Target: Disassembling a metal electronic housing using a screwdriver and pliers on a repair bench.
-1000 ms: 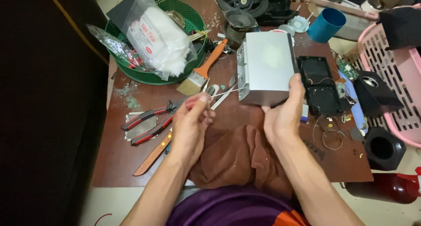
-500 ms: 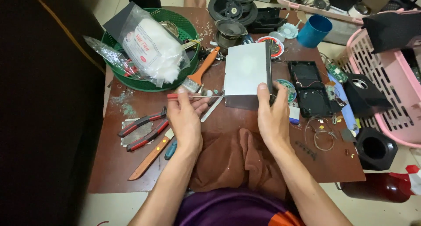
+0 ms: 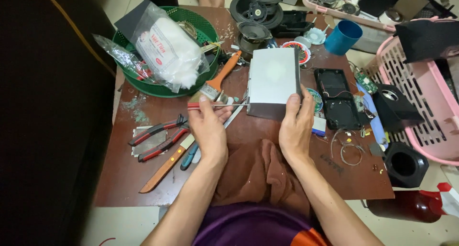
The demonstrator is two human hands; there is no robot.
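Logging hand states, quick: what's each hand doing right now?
Left hand: closed on a thin red-handled tool.
Right hand: gripping the grey box.

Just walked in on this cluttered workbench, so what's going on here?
A person sits at a brown table. The right hand grips the near end of a grey rectangular casing. The left hand holds a thin red-handled screwdriver level, its tip at the casing's left edge. Pliers, a paintbrush and speaker parts lie around.

The right hand grips a grey box on the table; the left hand pinches a thin red-handled tool.
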